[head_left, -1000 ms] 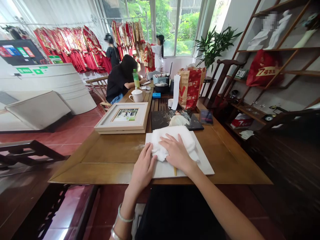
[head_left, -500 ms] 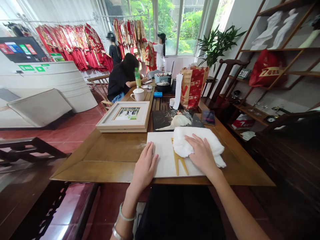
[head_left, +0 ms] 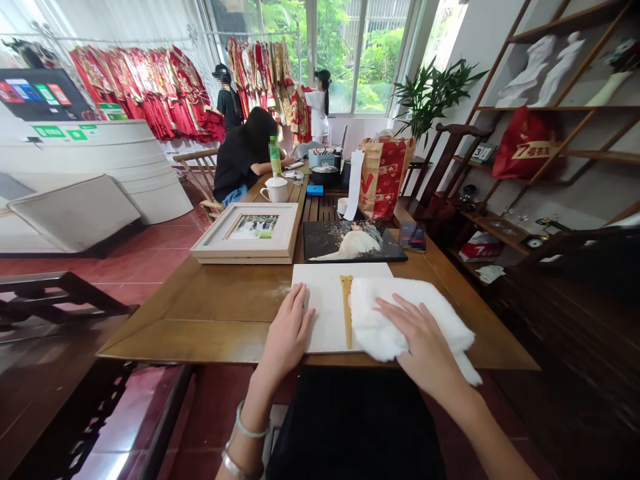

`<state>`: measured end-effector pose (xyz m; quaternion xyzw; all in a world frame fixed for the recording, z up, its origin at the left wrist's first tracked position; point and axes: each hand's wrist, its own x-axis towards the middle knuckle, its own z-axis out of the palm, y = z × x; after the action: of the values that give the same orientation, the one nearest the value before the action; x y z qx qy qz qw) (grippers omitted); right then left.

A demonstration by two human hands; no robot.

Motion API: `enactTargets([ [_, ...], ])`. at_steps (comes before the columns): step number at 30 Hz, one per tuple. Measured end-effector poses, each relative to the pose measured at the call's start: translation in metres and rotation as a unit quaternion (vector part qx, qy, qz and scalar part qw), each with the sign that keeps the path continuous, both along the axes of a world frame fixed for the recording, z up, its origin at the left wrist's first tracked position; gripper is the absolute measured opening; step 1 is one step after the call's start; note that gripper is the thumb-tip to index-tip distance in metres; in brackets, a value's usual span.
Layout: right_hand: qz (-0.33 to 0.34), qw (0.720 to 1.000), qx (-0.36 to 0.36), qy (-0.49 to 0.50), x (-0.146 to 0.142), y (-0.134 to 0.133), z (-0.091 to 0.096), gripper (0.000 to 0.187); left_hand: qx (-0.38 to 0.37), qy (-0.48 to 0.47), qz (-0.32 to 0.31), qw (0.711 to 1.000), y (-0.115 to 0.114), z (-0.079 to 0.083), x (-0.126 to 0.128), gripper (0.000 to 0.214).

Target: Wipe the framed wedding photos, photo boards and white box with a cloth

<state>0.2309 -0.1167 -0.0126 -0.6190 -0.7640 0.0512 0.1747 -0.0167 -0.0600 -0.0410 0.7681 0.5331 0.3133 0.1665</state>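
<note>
A white board (head_left: pixel 325 307) lies flat at the near edge of the wooden table (head_left: pixel 225 307), with a thin tan wooden stand piece (head_left: pixel 346 307) on it. My left hand (head_left: pixel 287 330) rests flat on the board's left edge, fingers stretched out. My right hand (head_left: pixel 425 340) lies flat with spread fingers on a white cloth (head_left: pixel 400 313) that covers the board's right side and reaches the table's near edge.
Beyond the board lie a dark photo print (head_left: pixel 350 241) and a stack of light picture frames (head_left: pixel 247 232). Farther back stand a white cup (head_left: pixel 276 189), a red paper bag (head_left: pixel 383 173) and a seated person (head_left: pixel 240 160). A shelf (head_left: pixel 525 153) runs along the right.
My right hand has swept the white cloth from the board's left side across to its right side and toward me, uncovering the tan stand piece. My left hand stayed on the board's edge.
</note>
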Motion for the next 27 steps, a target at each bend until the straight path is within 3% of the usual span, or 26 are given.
enactTargets([
  [5, -0.020, 1.000, -0.005, -0.004, 0.000, 0.074, 0.005, 0.070, -0.009, 0.005, -0.001, 1.000, 0.001, -0.001, -0.002, 0.048],
  [8, -0.017, 1.000, -0.012, -0.012, -0.002, 0.090, 0.006, 0.070, -0.004, 0.003, 0.000, 1.000, 0.001, -0.001, -0.002, 0.047],
  [11, 0.001, 0.999, -0.021, -0.025, -0.003, 0.072, 0.006, 0.074, -0.012, 0.006, 0.004, 1.000, 0.001, 0.000, -0.001, 0.048],
  [17, 0.043, 0.998, -0.027, -0.041, 0.002, -0.014, 0.007, 0.086, -0.009, 0.006, 0.009, 1.000, 0.000, 0.001, 0.002, 0.049],
  [20, 0.054, 0.998, -0.022, -0.034, 0.004, -0.044, 0.007, 0.087, -0.001, 0.002, 0.008, 1.000, 0.000, 0.000, 0.002, 0.047],
  [23, 0.054, 0.998, -0.018, -0.022, 0.002, -0.047, 0.005, 0.084, 0.005, -0.004, 0.007, 1.000, 0.000, -0.001, 0.002, 0.047],
  [27, 0.032, 0.999, -0.016, -0.011, -0.005, -0.009, 0.004, 0.081, 0.009, -0.003, 0.005, 1.000, 0.000, -0.001, 0.001, 0.046],
])
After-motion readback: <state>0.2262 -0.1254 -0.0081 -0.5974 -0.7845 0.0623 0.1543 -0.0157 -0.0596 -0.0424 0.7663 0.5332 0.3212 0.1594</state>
